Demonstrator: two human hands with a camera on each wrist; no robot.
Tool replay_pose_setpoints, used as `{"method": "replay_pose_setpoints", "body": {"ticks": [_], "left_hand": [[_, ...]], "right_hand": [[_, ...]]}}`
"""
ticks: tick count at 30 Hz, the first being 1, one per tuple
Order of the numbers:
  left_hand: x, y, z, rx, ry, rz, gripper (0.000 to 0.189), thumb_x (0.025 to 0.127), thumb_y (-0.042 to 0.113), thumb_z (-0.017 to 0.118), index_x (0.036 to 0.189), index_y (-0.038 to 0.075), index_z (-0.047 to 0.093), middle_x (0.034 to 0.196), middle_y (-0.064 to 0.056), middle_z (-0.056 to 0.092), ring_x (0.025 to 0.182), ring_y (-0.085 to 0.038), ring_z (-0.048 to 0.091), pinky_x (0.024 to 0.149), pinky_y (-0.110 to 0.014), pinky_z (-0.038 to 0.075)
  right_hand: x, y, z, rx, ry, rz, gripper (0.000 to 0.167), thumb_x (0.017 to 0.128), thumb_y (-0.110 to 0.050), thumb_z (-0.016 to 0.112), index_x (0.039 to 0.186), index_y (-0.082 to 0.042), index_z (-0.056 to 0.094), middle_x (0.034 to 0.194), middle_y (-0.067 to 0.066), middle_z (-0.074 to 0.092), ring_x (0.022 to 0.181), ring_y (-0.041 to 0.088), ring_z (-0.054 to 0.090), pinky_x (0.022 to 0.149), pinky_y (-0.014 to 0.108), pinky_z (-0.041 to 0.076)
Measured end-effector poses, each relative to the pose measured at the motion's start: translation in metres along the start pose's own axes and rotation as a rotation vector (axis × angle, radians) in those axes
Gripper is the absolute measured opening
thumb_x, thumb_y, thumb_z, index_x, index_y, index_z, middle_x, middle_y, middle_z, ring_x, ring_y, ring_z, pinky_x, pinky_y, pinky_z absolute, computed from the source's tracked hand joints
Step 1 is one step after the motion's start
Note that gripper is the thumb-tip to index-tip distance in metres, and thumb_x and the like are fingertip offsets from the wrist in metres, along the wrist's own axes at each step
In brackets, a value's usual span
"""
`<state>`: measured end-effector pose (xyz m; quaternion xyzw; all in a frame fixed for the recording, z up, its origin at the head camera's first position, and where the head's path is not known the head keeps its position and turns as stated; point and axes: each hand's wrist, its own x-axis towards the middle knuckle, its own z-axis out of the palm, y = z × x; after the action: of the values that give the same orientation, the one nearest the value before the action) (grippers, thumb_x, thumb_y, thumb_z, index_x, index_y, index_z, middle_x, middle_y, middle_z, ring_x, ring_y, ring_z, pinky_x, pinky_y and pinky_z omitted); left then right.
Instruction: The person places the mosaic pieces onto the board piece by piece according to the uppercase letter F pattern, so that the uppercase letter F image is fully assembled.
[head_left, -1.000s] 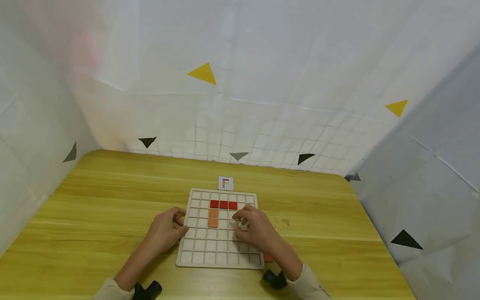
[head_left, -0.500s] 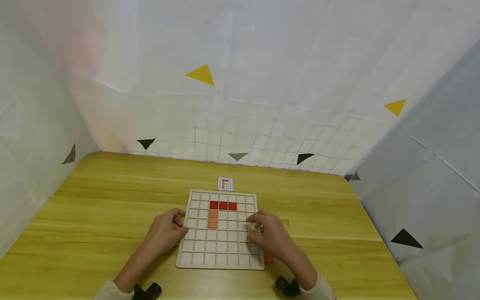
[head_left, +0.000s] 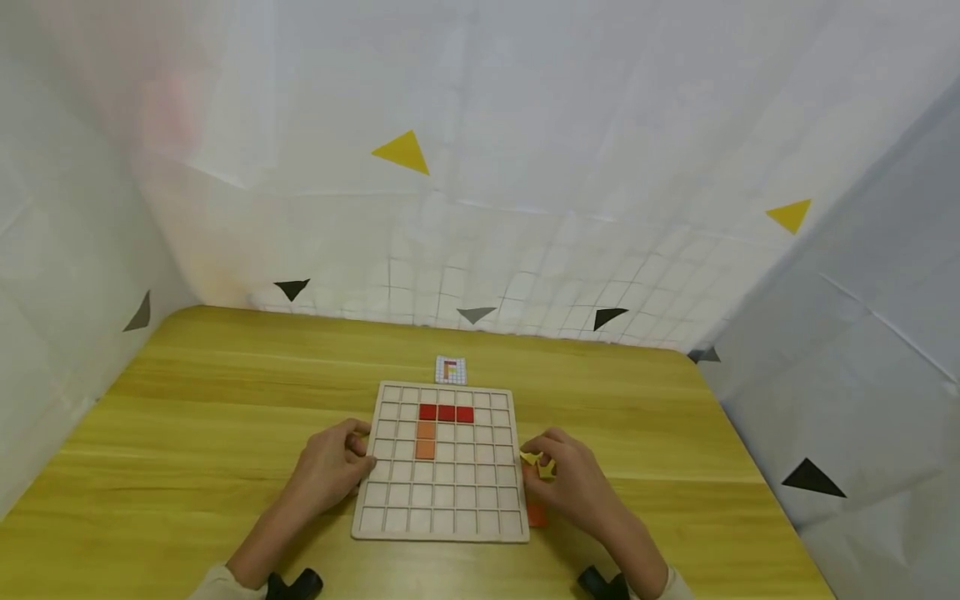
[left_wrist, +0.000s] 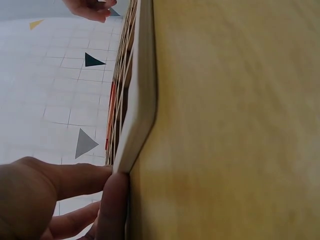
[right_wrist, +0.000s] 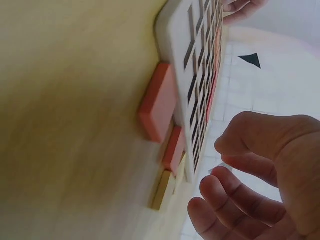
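Note:
A pale wooden grid board (head_left: 442, 496) lies flat on the table. Three red tiles (head_left: 446, 413) sit in a row in its cells, with two orange tiles (head_left: 425, 440) in a column below the leftmost red one. My left hand (head_left: 330, 458) holds the board's left edge with thumb and forefinger. Over the loose tiles beside the board's right edge, my right hand (head_left: 568, 479) hovers with bent fingers spread apart and nothing between them. Those are orange tiles (right_wrist: 160, 102) and yellow tiles (right_wrist: 163, 190), partly hidden by the hand in the head view.
Just behind the board lies a small pattern card (head_left: 451, 370) with a coloured figure on a grid. The wooden table (head_left: 240, 375) reaches back to a white sheet wall (head_left: 525, 125) bearing yellow, black and grey triangles.
My right hand has moved right and slightly toward me, from above the board's cells to the loose tiles beside it. My left hand stays at the board's left edge.

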<state>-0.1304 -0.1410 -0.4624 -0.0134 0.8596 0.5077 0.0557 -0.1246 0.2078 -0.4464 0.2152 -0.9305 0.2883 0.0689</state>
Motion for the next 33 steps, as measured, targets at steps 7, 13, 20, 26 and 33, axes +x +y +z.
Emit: {"method": "replay_pose_setpoints", "body": {"ticks": [7, 13, 20, 26, 33], "left_hand": [[0.003, 0.002, 0.001, 0.009, -0.002, -0.009, 0.043, 0.083, -0.001, 0.075, 0.124, -0.003, 0.061, 0.090, -0.007, 0.059, 0.070, -0.015, 0.063, 0.049, -0.030, 0.054], [0.002, 0.002, 0.001, 0.005, -0.011, -0.007, 0.044, 0.083, -0.002, 0.075, 0.124, -0.003, 0.061, 0.089, -0.007, 0.059, 0.069, -0.015, 0.063, 0.048, -0.029, 0.054], [0.000, -0.003, 0.000, 0.008, -0.008, -0.016, 0.044, 0.083, -0.002, 0.075, 0.124, -0.002, 0.061, 0.090, -0.007, 0.059, 0.069, -0.015, 0.063, 0.048, -0.030, 0.054], [0.001, -0.003, 0.000, 0.005, -0.012, 0.007, 0.043, 0.083, -0.002, 0.074, 0.124, -0.003, 0.061, 0.089, -0.008, 0.059, 0.069, -0.015, 0.064, 0.048, -0.030, 0.054], [0.000, -0.002, 0.001, -0.002, -0.017, -0.007, 0.044, 0.083, -0.002, 0.074, 0.125, -0.003, 0.061, 0.091, -0.008, 0.060, 0.071, -0.016, 0.065, 0.049, -0.030, 0.055]], "right_hand": [[-0.004, 0.008, -0.003, -0.002, -0.002, 0.003, 0.026, 0.076, 0.003, 0.076, 0.099, -0.008, 0.074, 0.091, 0.001, 0.062, 0.077, 0.015, 0.057, 0.061, 0.023, 0.051], [-0.008, 0.011, 0.000, 0.014, -0.010, 0.009, 0.026, 0.074, 0.002, 0.076, 0.097, -0.008, 0.075, 0.091, 0.000, 0.064, 0.077, 0.016, 0.058, 0.064, 0.025, 0.052], [-0.009, 0.012, 0.007, -0.008, -0.021, -0.024, 0.026, 0.073, 0.003, 0.076, 0.096, -0.009, 0.075, 0.090, -0.003, 0.063, 0.076, 0.013, 0.056, 0.065, 0.024, 0.049], [-0.010, 0.012, 0.009, -0.039, -0.025, -0.008, 0.025, 0.072, 0.003, 0.076, 0.094, -0.010, 0.075, 0.087, -0.004, 0.060, 0.073, 0.010, 0.054, 0.062, 0.023, 0.048], [-0.015, 0.013, 0.012, -0.064, -0.044, 0.002, 0.027, 0.072, 0.003, 0.076, 0.096, -0.010, 0.075, 0.087, -0.004, 0.058, 0.070, 0.005, 0.050, 0.059, 0.021, 0.046]]}}
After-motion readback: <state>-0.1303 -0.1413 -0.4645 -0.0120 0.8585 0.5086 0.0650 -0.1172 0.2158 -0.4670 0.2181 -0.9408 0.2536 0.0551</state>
